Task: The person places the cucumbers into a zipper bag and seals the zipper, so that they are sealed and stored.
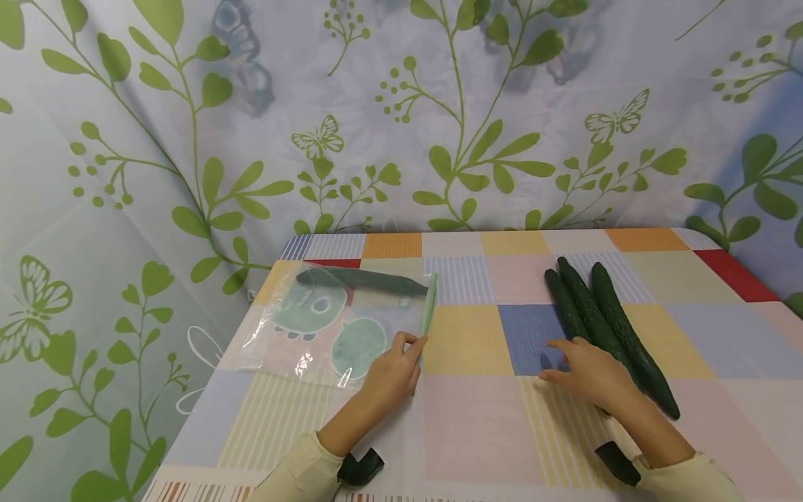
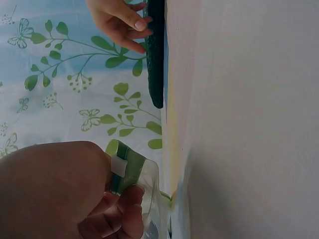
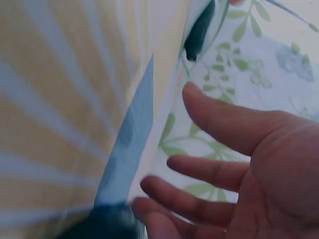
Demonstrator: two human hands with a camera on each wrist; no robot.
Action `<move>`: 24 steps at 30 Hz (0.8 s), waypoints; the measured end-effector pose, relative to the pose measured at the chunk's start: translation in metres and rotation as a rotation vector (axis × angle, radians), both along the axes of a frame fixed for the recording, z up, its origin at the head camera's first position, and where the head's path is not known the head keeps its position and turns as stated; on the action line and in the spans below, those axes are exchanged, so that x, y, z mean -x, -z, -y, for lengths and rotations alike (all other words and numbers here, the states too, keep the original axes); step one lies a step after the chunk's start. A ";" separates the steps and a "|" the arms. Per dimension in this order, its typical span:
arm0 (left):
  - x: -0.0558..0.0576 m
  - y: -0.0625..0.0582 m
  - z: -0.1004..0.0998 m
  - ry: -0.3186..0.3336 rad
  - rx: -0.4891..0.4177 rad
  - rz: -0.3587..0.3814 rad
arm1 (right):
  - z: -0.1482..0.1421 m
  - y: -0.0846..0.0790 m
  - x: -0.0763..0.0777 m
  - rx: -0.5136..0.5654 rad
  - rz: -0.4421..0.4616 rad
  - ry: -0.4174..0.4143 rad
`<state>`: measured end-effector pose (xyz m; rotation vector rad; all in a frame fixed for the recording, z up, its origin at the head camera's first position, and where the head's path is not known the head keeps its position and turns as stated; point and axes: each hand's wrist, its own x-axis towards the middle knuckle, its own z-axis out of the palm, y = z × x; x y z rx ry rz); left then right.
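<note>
A clear zip bag [image 1: 320, 369] with a green zip edge and green cartoon prints lies on the left of the table, one cucumber [image 1: 364, 280] along its far side. My left hand [image 1: 392, 369] pinches the near corner of the bag at the green zip strip [image 2: 130, 169], thumb and fingers around it. To the right, three cucumbers [image 1: 633, 335] lie side by side, pointing away from me. My right hand [image 1: 590, 373] hovers over their left side with fingers spread and nothing in its grasp; in the right wrist view the fingers [image 3: 209, 174] are loosely bent.
A patchwork-patterned cloth [image 1: 464, 425] covers the table. Behind it hangs a curtain [image 1: 389, 139] printed with leaves and butterflies. Black bands [image 1: 360, 467] sit around both wrists by the pale sleeves [image 1: 301, 474].
</note>
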<state>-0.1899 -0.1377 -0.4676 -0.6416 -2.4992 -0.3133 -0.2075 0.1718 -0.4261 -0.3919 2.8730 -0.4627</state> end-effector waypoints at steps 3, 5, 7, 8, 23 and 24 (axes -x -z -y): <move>0.000 0.001 0.000 -0.001 0.003 0.015 | -0.008 -0.002 -0.003 -0.039 0.002 0.080; 0.000 0.001 0.001 -0.002 0.003 0.030 | -0.013 -0.002 -0.003 -0.062 0.003 0.126; 0.000 0.002 0.001 -0.002 0.001 0.039 | -0.016 -0.001 -0.003 -0.080 0.008 0.158; 0.000 0.002 0.002 -0.001 -0.003 0.040 | -0.017 0.001 -0.003 -0.090 0.006 0.165; 0.002 0.004 0.002 -0.004 0.020 0.005 | -0.011 0.011 -0.004 -0.019 0.024 0.177; 0.003 0.004 0.002 -0.003 0.021 0.006 | -0.009 0.012 -0.004 -0.016 0.022 0.172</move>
